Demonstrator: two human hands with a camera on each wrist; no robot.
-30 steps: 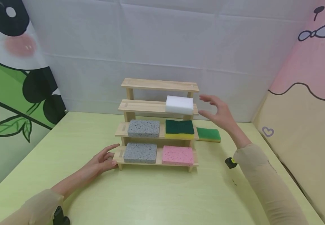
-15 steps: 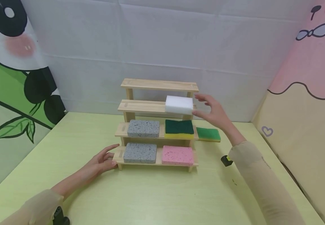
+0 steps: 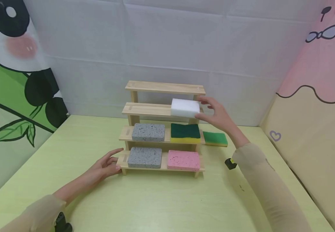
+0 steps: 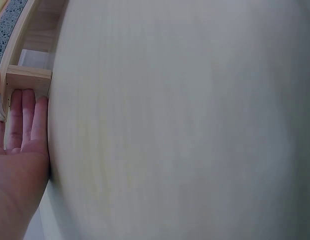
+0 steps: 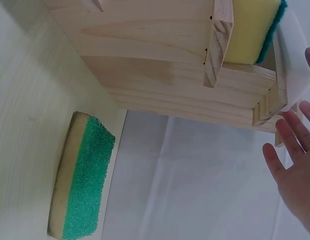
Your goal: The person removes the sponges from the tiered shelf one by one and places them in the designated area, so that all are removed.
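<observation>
A white sponge block (image 3: 185, 108) lies on the right of the second step from the top of a wooden step rack (image 3: 164, 87). At its right end is my right hand (image 3: 216, 112), thumb at the lower corner and fingertips by the upper one. The right wrist view shows these fingers spread and nearly straight by the step's end. My left hand (image 3: 104, 166) touches the left end of the lowest step, fingers straight against the wooden leg (image 4: 29, 77). Grey sponges (image 3: 148, 132) fill the left of the lower two steps; a green-and-yellow sponge (image 3: 185, 132) and a pink sponge (image 3: 183, 160) sit right.
Another green scouring sponge (image 3: 215, 139) lies on the pale table (image 3: 161, 206), right of the rack. A white cloth backdrop (image 3: 167, 42) hangs behind, with printed panels at both sides. The top step carries nothing.
My right hand has moved left, from beside the white sponge block to its right end. The left hand and the sponges have stayed where they were.
</observation>
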